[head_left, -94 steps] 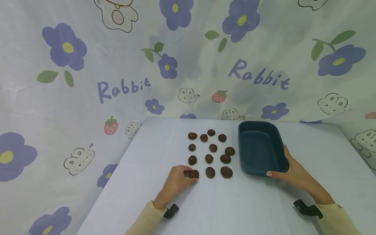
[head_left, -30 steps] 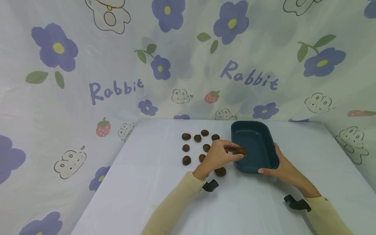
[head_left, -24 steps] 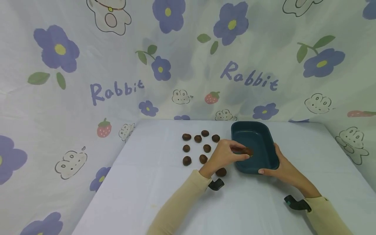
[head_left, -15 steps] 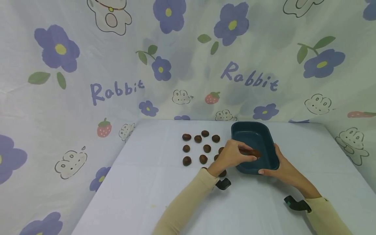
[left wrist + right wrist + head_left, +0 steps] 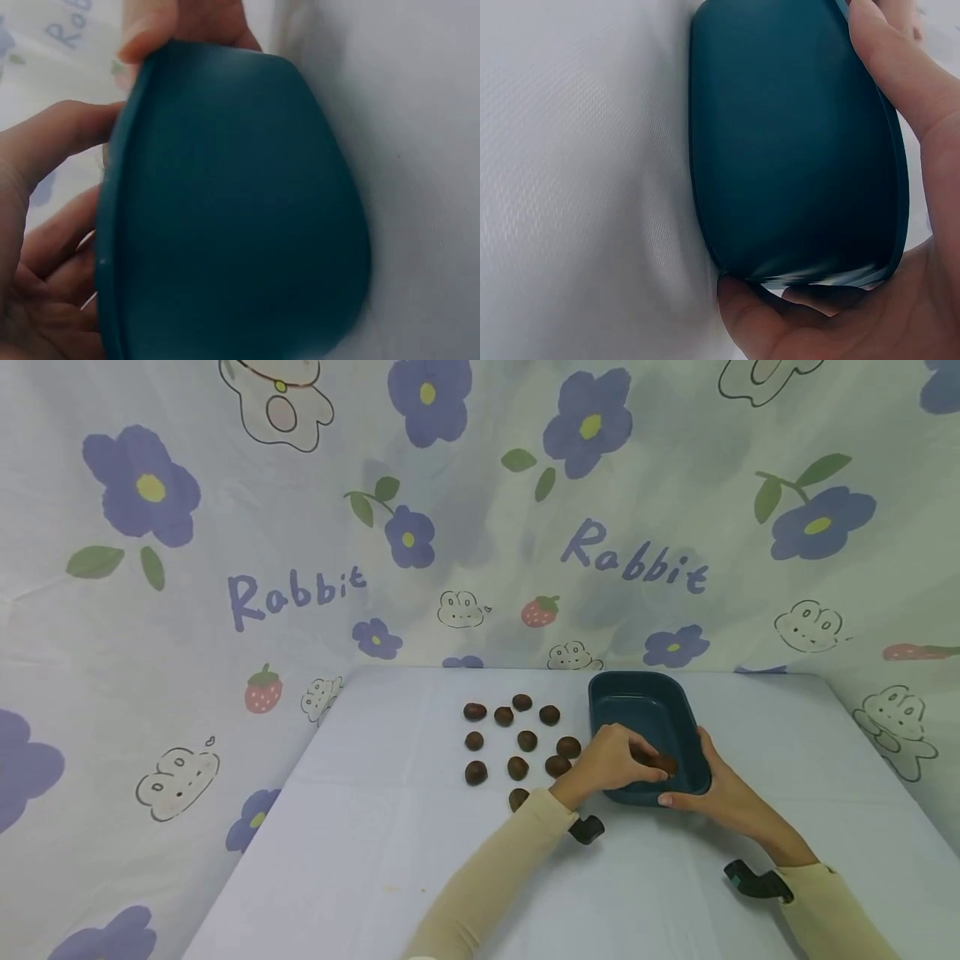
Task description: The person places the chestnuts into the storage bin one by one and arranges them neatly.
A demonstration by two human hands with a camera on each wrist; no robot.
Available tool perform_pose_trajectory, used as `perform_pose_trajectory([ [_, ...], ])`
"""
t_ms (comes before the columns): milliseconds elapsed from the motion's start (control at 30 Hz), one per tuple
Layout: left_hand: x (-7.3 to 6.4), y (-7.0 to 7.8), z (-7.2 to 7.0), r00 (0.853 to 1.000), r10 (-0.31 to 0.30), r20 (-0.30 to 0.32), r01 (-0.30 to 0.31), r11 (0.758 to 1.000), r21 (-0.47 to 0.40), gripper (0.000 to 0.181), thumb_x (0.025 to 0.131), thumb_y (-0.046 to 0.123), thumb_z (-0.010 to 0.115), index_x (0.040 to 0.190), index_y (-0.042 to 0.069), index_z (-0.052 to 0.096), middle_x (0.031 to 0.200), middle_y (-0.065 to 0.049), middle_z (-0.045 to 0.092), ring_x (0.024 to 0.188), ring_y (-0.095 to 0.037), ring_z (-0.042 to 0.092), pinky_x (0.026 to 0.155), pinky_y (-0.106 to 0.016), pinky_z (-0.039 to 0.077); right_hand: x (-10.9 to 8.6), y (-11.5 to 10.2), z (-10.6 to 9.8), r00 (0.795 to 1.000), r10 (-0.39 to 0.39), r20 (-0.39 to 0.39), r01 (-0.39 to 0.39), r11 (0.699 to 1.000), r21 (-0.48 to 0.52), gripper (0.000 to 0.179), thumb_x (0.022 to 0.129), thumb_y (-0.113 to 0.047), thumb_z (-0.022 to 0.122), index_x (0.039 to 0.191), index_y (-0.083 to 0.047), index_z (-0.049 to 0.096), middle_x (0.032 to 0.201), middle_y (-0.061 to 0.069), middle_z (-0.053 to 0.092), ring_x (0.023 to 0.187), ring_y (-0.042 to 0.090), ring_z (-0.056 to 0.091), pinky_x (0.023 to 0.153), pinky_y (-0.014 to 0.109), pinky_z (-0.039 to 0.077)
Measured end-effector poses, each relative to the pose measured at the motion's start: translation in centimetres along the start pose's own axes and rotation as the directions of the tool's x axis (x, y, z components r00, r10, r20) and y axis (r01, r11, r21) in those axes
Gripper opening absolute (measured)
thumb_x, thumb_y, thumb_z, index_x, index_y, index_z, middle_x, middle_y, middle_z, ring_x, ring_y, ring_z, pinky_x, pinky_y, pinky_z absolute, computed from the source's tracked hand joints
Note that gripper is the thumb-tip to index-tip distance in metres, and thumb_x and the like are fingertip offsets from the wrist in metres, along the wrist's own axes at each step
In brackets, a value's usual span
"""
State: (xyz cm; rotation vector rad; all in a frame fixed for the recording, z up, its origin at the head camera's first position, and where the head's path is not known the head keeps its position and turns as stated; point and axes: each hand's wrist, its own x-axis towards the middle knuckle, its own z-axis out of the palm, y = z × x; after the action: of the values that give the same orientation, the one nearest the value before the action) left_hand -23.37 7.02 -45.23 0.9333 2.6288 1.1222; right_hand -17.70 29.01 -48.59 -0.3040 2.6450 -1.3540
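A dark brown chestnut is pinched in the fingers of my left hand, low over the inside of a deep teal rectangular dish. My right hand grips the dish at its near right corner, thumb on the near rim. In the right wrist view the right hand wraps the end of the dish. The left wrist view shows my left hand reaching over the rim of the dish; its wall hides the chestnut there.
Left of the dish, several loose chestnuts lie in rough rows on the white table. My left sleeve partly covers the nearest row. A printed cloth hangs behind the table.
My left hand has picked up the chestnut at the near left of the rows and carried it right, into the dish. My right hand still holds the dish.
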Motion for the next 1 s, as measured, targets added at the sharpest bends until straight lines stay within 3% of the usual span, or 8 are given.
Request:
perform_pose_trajectory([
  [167, 0.5, 0.2, 0.4, 1.000, 0.007, 0.024, -0.009, 0.995, 0.096, 0.022, 0.084, 0.032, 0.087, 0.099, 0.017, 0.084, 0.091, 0.010, 0.079, 0.076, 0.008, 0.057, 0.069, -0.009, 0.047, 0.0, 0.0, 0.0, 1.000, -0.004, 0.004, 0.004, 1.000, 0.004, 0.129, 0.086, -0.032, 0.083, 0.164, -0.019, -0.019, 0.171, 0.031, 0.004, 0.150, 0.063, 0.019, 0.101, 0.084, 0.030],
  [333, 1.0, 0.5, 0.9, 0.997, -0.020, 0.069, 0.010, 0.990, 0.144, 0.018, 0.083, 0.030, 0.088, 0.095, 0.018, 0.084, 0.083, 0.013, 0.077, 0.066, 0.006, 0.058, 0.058, -0.011, 0.049, -0.1, -0.1, 0.0, 1.000, -0.004, 0.017, 0.004, 1.000, 0.015, 0.129, 0.087, -0.031, 0.082, 0.164, -0.021, -0.021, 0.171, 0.031, 0.000, 0.150, 0.064, 0.015, 0.101, 0.085, 0.028],
  [500, 1.3, 0.6, 1.4, 0.991, -0.085, 0.099, 0.056, 0.961, 0.271, 0.016, 0.081, 0.039, 0.089, 0.091, 0.028, 0.083, 0.091, 0.019, 0.077, 0.071, 0.006, 0.059, 0.059, -0.014, 0.047, 0.0, -0.1, 0.1, 1.000, -0.026, 0.015, 0.025, 0.999, 0.026, 0.128, 0.086, -0.029, 0.082, 0.164, -0.021, -0.019, 0.171, 0.030, 0.003, 0.151, 0.062, 0.017, 0.101, 0.084, 0.029],
  [633, 1.5, 0.7, 1.8, 0.987, -0.121, 0.101, 0.080, 0.936, 0.343, 0.014, 0.080, 0.044, 0.088, 0.087, 0.034, 0.082, 0.088, 0.022, 0.075, 0.071, 0.004, 0.061, 0.058, -0.018, 0.046, 0.1, 0.0, 0.1, 0.999, -0.040, 0.013, 0.039, 0.999, 0.037, 0.127, 0.086, -0.027, 0.082, 0.164, -0.020, -0.018, 0.171, 0.030, 0.005, 0.151, 0.060, 0.019, 0.101, 0.083, 0.029],
  [1000, 1.9, 1.3, 2.2, 0.975, -0.201, 0.101, 0.144, 0.903, 0.404, 0.016, 0.078, 0.048, 0.089, 0.078, 0.037, 0.078, 0.079, 0.025, 0.070, 0.069, 0.002, 0.060, 0.059, -0.021, 0.046, -0.1, 0.1, -0.2, 0.999, -0.047, 0.017, 0.046, 0.998, 0.040, 0.127, 0.087, -0.027, 0.082, 0.164, -0.022, -0.019, 0.170, 0.032, 0.006, 0.150, 0.061, 0.021, 0.101, 0.081, 0.032],
])
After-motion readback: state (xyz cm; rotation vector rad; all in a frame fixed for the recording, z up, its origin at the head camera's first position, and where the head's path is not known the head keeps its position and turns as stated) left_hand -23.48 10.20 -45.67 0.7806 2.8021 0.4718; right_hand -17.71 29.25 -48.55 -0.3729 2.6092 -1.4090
